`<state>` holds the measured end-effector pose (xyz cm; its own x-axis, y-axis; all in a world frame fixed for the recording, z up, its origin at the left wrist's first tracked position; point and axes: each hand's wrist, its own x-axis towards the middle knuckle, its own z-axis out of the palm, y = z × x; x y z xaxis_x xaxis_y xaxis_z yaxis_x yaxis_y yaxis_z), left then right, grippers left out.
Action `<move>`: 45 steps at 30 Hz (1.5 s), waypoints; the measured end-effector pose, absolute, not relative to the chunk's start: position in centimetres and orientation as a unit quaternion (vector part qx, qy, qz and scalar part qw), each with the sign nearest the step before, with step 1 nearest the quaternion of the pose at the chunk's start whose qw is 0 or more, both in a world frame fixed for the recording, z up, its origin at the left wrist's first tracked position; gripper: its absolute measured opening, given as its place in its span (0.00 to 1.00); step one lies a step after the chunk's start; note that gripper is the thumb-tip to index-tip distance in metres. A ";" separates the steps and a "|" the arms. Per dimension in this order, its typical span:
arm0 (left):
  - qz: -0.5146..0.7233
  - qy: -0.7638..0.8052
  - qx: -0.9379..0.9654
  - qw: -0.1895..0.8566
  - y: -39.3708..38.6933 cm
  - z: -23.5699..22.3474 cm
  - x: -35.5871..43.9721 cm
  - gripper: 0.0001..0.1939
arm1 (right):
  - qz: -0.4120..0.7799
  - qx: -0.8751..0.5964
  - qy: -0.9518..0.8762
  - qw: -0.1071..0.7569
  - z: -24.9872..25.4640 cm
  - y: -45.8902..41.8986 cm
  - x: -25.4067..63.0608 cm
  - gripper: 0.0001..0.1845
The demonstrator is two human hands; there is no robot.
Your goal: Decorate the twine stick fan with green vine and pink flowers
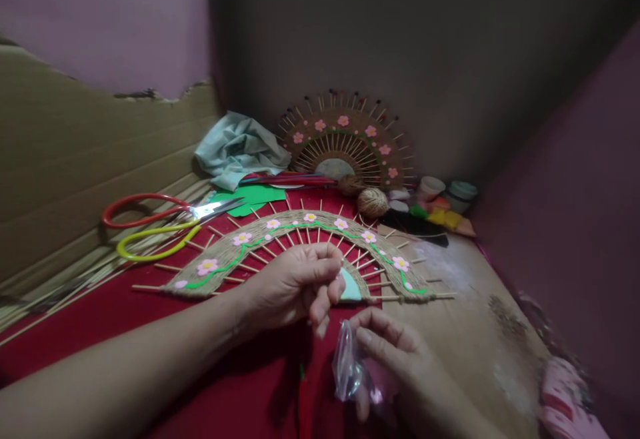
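Observation:
My left hand [313,285] is raised over the red cloth [240,352], thumb and forefinger pinched together. A tiny pale speck shows at those fingertips, too small to name. Lower and to the right, my right hand [395,349] grips a small clear plastic bag [346,362] by its top, its lower part shiny and pinkish. Behind my hands lies a fan-shaped piece of twine and sticks [291,221], with pink clay flowers and a wavy green line along its band. My left hand hides part of its pale blue centre [351,285].
Scissors [207,209] with red and yellow handles lie at left beside thin sticks [65,285]. Against the wall leans a second fan [345,129], near a pale cloth [240,152] and twine balls [373,203]. Brown board [430,332] is at right, with a pink object [567,395] near its edge.

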<state>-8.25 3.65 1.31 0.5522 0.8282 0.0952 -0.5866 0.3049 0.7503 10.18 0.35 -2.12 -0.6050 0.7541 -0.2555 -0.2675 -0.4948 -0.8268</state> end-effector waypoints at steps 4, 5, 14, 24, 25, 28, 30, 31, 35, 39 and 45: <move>0.435 0.180 0.395 0.789 3.8 1.1 -8.5 0.11 | 0.810 -0.311 -0.389 0.309 -1.9 0.4 10.2 0.14; 0.435 0.181 0.395 0.789 3.8 1.1 -8.6 0.11 | 0.809 -0.312 -0.390 0.309 -1.9 0.4 10.2 0.14; 0.455 0.211 0.383 0.776 3.5 1.8 -8.5 0.08 | 0.808 -0.315 -0.393 0.305 -1.3 0.4 10.1 0.15; 0.453 0.199 0.409 0.767 3.4 1.8 -8.6 0.09 | 0.807 -0.316 -0.394 0.306 -1.4 0.4 10.0 0.17; 0.448 0.200 0.410 0.769 3.4 1.7 -8.6 0.10 | 0.807 -0.314 -0.397 0.305 -1.4 0.4 10.0 0.16; 0.441 0.215 0.406 0.771 3.3 1.8 -8.6 0.11 | 0.806 -0.314 -0.399 0.304 -1.4 0.3 10.1 0.16; 0.445 0.225 0.403 0.768 3.3 2.0 -8.6 0.09 | 0.806 -0.319 -0.396 0.303 -1.4 0.3 10.1 0.16; 0.448 0.227 0.403 0.766 3.3 2.0 -8.5 0.08 | 0.806 -0.322 -0.395 0.301 -1.3 0.3 10.1 0.16; 0.450 0.210 0.397 0.772 3.4 2.1 -8.5 0.03 | 0.801 -0.330 -0.404 0.294 -1.1 0.3 10.2 0.15; 0.465 0.202 0.380 0.773 3.5 1.9 -8.2 0.05 | 0.805 -0.321 -0.399 0.298 -1.1 0.3 10.1 0.15; 0.457 0.200 0.387 0.775 3.6 1.7 -7.9 0.09 | 0.805 -0.314 -0.398 0.307 -1.0 0.3 9.9 0.15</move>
<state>-7.94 3.56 1.67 0.5023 0.8636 0.0443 -0.5542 0.2822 0.7830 9.94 0.34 -1.01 -0.6139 0.7449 -0.2612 -0.2454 -0.4946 -0.8337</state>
